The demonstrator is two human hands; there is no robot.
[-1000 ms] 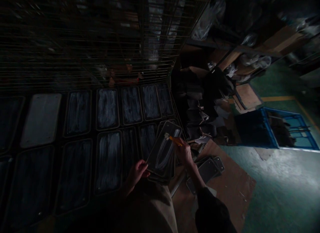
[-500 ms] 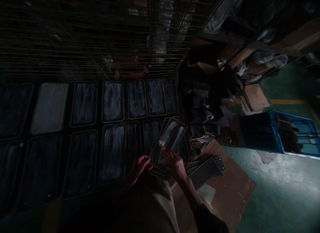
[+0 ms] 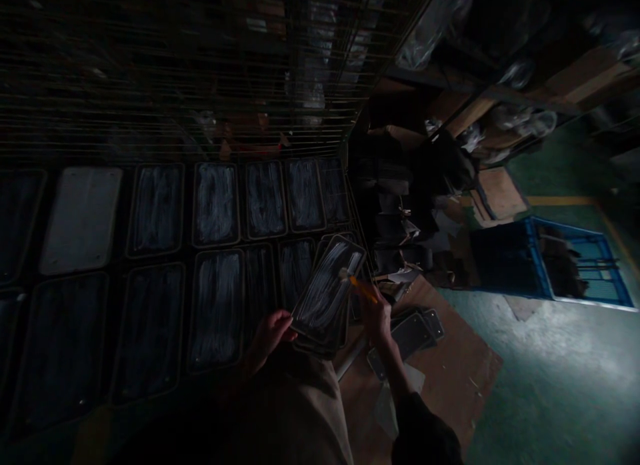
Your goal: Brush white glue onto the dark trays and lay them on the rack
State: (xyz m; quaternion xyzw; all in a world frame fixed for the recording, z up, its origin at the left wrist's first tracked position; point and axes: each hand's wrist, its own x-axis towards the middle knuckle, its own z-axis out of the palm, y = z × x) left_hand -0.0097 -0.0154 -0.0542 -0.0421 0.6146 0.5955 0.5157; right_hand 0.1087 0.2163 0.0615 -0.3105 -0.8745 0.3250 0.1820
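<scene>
My left hand (image 3: 274, 332) pinches the lower left corner of a dark rectangular panel (image 3: 325, 292) with rounded corners. Whitish streaks run along the panel's face, and it lies tilted over several similar panels. In my right hand (image 3: 376, 312) is a brush with an orange handle (image 3: 364, 289). Its pale bristles (image 3: 344, 274) are at the panel's upper right part; whether they touch it I cannot tell. Rows of like panels, many with streaks, lie to the left, among them a streaked panel (image 3: 216, 308) and a paler one (image 3: 81, 218).
A wire mesh rack (image 3: 200, 85) stands behind the rows. On the right, a brown board (image 3: 450, 365) carries a few loose panels (image 3: 411, 333). Beyond it are a blue crate (image 3: 537, 258) and flattened cardboard (image 3: 501, 192) on the green floor. The scene is dim.
The brush has moved up and right across the panel, and its lower part now shows more whitish streaks. My left hand keeps its hold on the corner. The view has shifted slightly.
</scene>
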